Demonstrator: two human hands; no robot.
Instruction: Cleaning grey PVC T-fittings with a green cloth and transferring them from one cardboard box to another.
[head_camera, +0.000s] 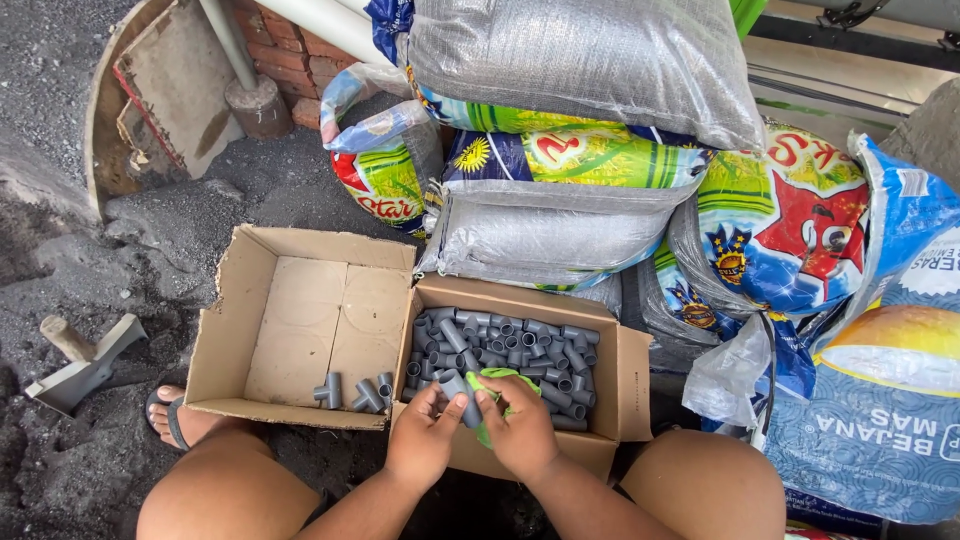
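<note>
Two hands of mine meet over the near edge of a cardboard box: my left hand (425, 440) and my right hand (518, 432) are both curled closed around one grey pipe fitting (458, 386), which sits upright between my fingertips. My right hand also has a green cloth (492, 383) bunched under its fingers, pressed against the fitting.

Just beyond my fingers, the small box (628, 372) is filled with a heap of grey fittings (505, 345), lying every way up. Just left of my left hand, a bigger open box (232, 330) holds only a few T-shaped fittings (352, 392) in its near corner, close to my left thumb.

My bare knees frame both hands below, and my sandalled foot (175, 415) rests on the dark gravel ground (150, 250) beyond the left knee. A grey plastic piece (85, 365) lies further left. Beyond the boxes and to the right of my right hand, colourful woven sacks (590, 170) are piled up, with a brick wall corner (310, 60) further off to the left.
</note>
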